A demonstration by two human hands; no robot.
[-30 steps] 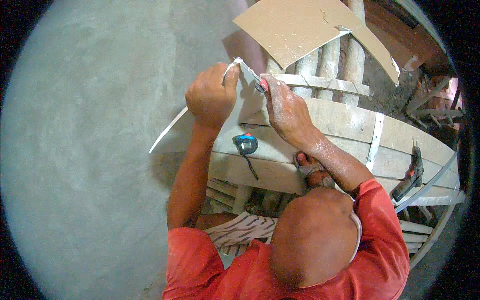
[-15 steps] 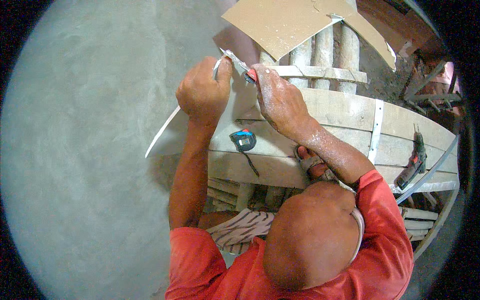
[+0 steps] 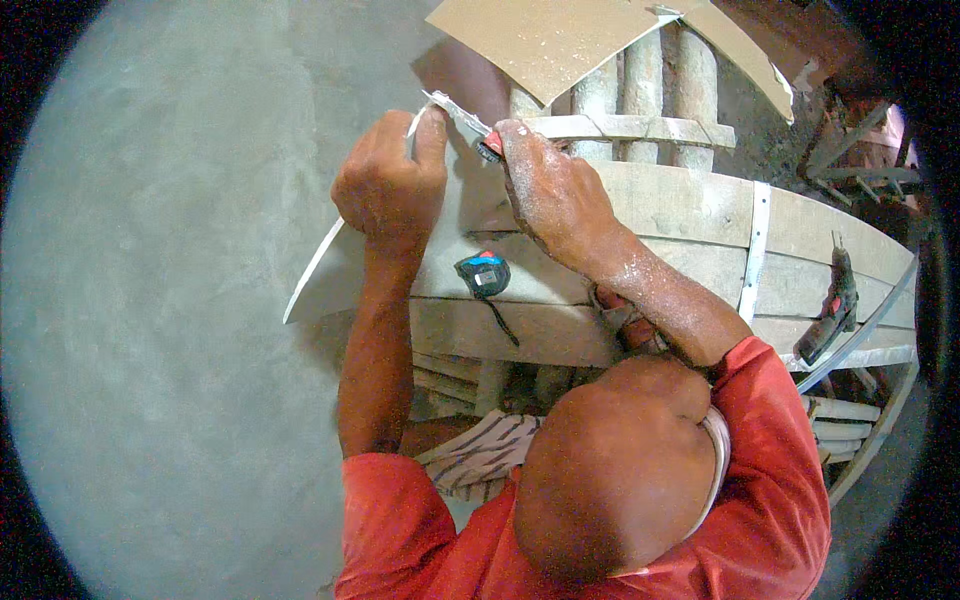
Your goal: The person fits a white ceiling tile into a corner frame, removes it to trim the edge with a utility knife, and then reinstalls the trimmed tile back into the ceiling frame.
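My left hand [image 3: 393,180] is closed in a fist, thumb up, around a thin white strip [image 3: 314,270]. The strip's lower end sticks out past the wrist, and a short piece shows by the thumb. In my right hand [image 3: 555,190], dusted with white powder, is a utility knife [image 3: 490,146] with a red and black handle. Its whitened blade [image 3: 458,112] points to the upper left, with its tip close to the left thumb. Below the hands, a black and blue tape measure [image 3: 483,274] lies on the wooden planks [image 3: 530,325], its strap hanging down.
A brown board [image 3: 530,45] with white crumbs lies over pale round poles [image 3: 642,90] at the top. On the planks at right are a cordless drill [image 3: 833,308], a white perforated metal strip [image 3: 756,250] and a long metal profile [image 3: 868,335]. A grey plastered wall [image 3: 170,300] fills the left.
Both hands have shifted slightly left, together with the knife and the white strip. The knife's blade stays by my left thumb. The tape measure still lies on the planks.
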